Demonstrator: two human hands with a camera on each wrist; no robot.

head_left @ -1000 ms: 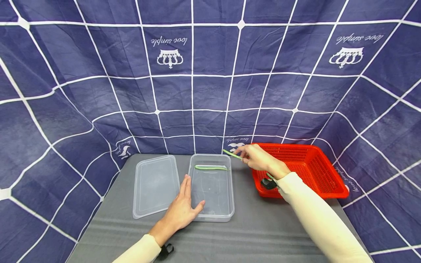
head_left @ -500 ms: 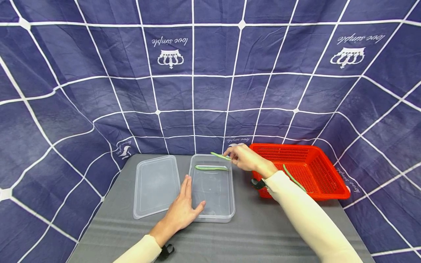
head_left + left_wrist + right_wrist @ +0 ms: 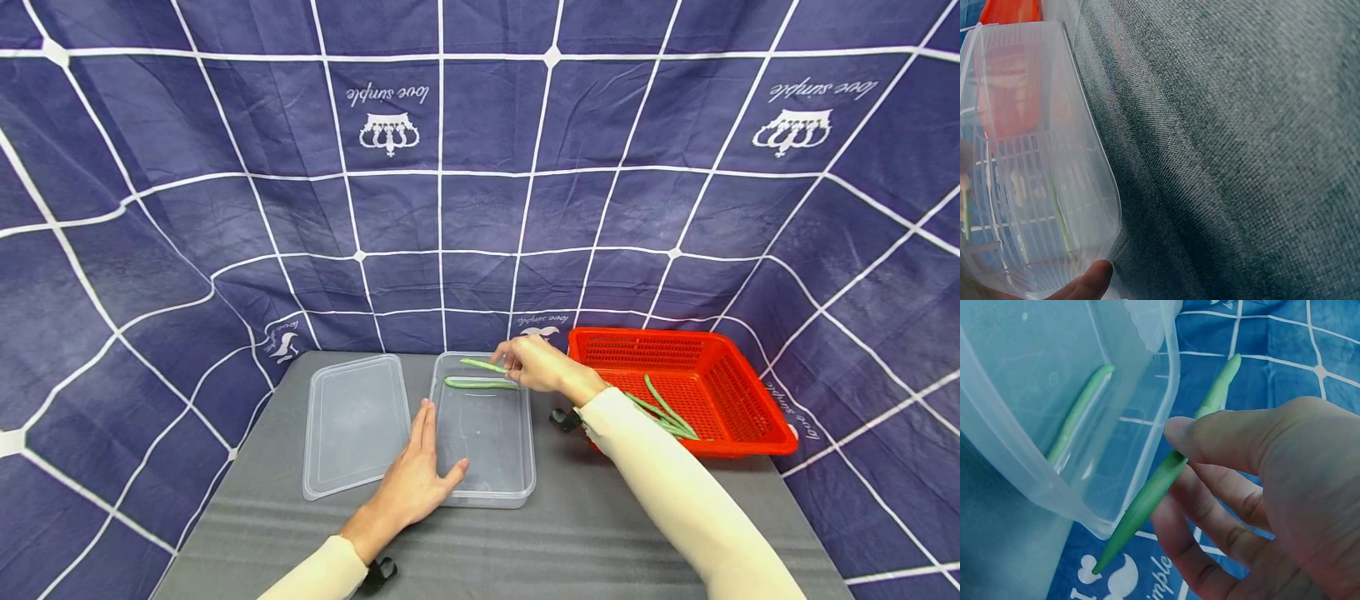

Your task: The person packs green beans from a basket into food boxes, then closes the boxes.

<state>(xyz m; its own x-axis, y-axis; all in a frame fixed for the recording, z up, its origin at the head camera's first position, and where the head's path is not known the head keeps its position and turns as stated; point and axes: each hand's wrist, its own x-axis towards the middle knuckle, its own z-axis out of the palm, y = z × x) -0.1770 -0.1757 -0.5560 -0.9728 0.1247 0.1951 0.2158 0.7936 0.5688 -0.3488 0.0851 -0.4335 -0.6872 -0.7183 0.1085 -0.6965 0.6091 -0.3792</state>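
A green bean [image 3: 1141,500] is pinched between the thumb and fingers of my right hand [image 3: 536,364], over the far right corner of a clear plastic container [image 3: 480,450]. Another green bean [image 3: 480,384] lies inside the container, along its far end. My left hand [image 3: 420,475] rests against the container's left side, fingers straight and thumb over the near rim. In the left wrist view, a fingertip [image 3: 1099,275] of that hand touches the clear wall.
A red plastic basket [image 3: 738,400] stands to the right, with several green beans [image 3: 667,408] in it, partly behind the right sleeve. The clear lid [image 3: 356,425] lies flat on the grey table [image 3: 262,533] at left. A blue checked cloth [image 3: 480,208] hangs behind.
My right hand has moved left with the green bean, from beside the basket to over the container's far end. More beans in the basket show now. My left hand stays put.
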